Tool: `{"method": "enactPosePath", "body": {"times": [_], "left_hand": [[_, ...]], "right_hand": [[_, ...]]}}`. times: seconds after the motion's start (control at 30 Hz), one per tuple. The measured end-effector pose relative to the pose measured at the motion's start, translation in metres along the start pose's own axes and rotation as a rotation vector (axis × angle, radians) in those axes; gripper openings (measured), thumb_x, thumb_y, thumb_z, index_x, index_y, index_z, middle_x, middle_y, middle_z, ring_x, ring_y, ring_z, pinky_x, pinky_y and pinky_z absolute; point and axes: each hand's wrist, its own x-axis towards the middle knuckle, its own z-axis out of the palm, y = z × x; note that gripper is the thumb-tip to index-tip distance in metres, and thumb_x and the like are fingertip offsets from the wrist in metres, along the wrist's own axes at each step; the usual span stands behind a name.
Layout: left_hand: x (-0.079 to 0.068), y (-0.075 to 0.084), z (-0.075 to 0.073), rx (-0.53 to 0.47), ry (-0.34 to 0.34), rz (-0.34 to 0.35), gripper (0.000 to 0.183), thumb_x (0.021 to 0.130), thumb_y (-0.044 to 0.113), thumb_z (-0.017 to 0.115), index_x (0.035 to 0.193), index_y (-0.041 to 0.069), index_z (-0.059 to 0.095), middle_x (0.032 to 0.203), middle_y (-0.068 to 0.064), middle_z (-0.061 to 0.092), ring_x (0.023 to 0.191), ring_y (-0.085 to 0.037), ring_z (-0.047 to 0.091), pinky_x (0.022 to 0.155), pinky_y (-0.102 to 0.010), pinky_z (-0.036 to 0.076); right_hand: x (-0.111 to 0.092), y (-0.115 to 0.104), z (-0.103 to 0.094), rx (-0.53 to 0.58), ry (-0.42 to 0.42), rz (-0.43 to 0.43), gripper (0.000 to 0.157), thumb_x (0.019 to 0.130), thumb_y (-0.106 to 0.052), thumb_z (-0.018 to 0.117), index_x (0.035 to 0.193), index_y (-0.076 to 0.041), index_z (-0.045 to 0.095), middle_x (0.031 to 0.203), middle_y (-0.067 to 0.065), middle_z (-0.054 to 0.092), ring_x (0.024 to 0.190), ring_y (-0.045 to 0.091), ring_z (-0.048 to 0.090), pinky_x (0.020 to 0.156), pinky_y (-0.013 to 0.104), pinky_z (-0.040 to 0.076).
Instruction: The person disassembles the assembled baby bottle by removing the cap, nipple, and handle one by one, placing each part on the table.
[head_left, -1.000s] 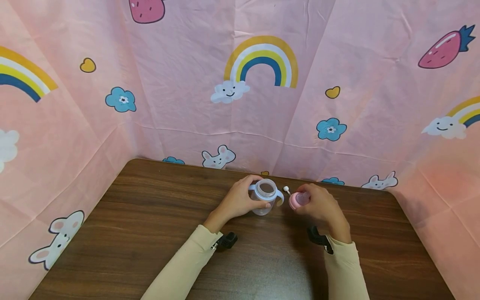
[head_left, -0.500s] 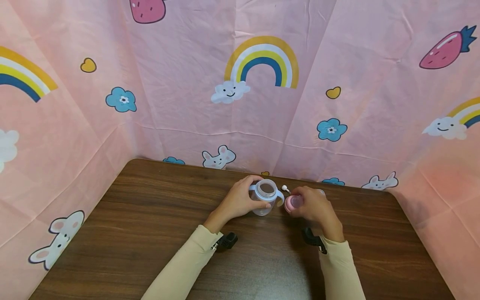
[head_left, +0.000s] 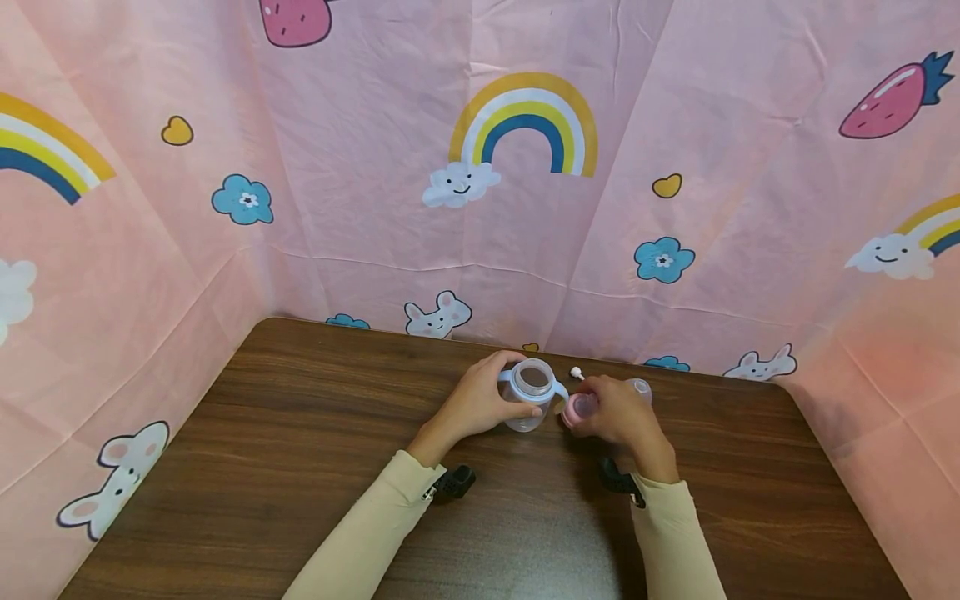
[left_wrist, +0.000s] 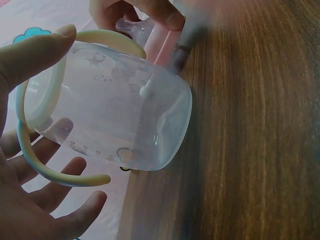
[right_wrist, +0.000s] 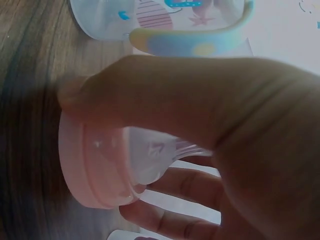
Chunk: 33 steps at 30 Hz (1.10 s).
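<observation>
A clear baby bottle point(head_left: 527, 417) with a pale blue ring and two curved handles point(left_wrist: 65, 177) stands upright with its mouth uncovered. My left hand point(head_left: 483, 397) holds it around the upper part, thumb in front and fingers behind. Just to its right, my right hand point(head_left: 618, 410) grips a pink bottle collar point(right_wrist: 92, 160) with a clear nipple by its sides. The collar's wide end faces the table, and the nipple points up into the palm. Past the collar shows a small white straw weight point(head_left: 576, 372) on a thin stem.
A clear, rounded cap point(head_left: 640, 388) sits on the table just behind my right hand. The brown wooden table point(head_left: 300, 467) ends at the back against a pink printed cloth point(head_left: 360, 208), which also hangs along both sides.
My right hand has moved left with the pink collar, close to the bottle's right handle. The clear cap has come into sight behind it. My left hand and the bottle stay put.
</observation>
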Motion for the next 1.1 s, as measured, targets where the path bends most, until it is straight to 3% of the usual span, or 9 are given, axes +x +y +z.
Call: {"method": "enactPosePath", "body": {"times": [0.4,0.63,0.9,1.1], "left_hand": [[-0.001,0.002,-0.001,0.003,0.005,0.012,0.081,0.083,0.035,0.101,0.149,0.010,0.061,0.140,-0.010,0.068,0.129,-0.031,0.063,0.109,-0.055,0.051],[-0.001,0.002,-0.001,-0.001,0.008,0.006,0.081,0.082,0.035,0.101,0.148,0.009,0.061,0.140,-0.010,0.068,0.128,-0.031,0.064,0.108,-0.055,0.052],[-0.001,0.002,-0.001,0.003,0.001,0.002,0.081,0.083,0.035,0.100,0.149,0.010,0.060,0.141,-0.010,0.068,0.129,-0.031,0.063,0.109,-0.055,0.051],[-0.001,0.001,0.000,-0.002,-0.003,-0.004,0.081,0.083,0.034,0.100,0.150,0.011,0.060,0.141,-0.009,0.067,0.129,-0.030,0.063,0.110,-0.054,0.051]], "right_hand": [[0.008,0.012,0.012,-0.020,-0.005,0.017,0.057,0.077,-0.037,0.098,0.121,-0.007,0.078,0.116,0.014,0.075,0.104,0.038,0.069,0.090,0.060,0.058],[0.005,0.004,0.007,-0.003,-0.017,0.021,0.055,0.078,-0.038,0.097,0.120,-0.008,0.079,0.114,0.012,0.075,0.102,0.035,0.070,0.090,0.060,0.058],[0.017,0.034,0.028,-0.021,-0.009,0.012,0.059,0.076,-0.043,0.099,0.122,-0.011,0.079,0.114,0.012,0.075,0.101,0.036,0.070,0.086,0.058,0.058],[0.017,0.033,0.027,-0.012,-0.030,0.022,0.060,0.076,-0.043,0.100,0.123,-0.012,0.078,0.117,0.012,0.075,0.104,0.037,0.069,0.089,0.060,0.057]]}}
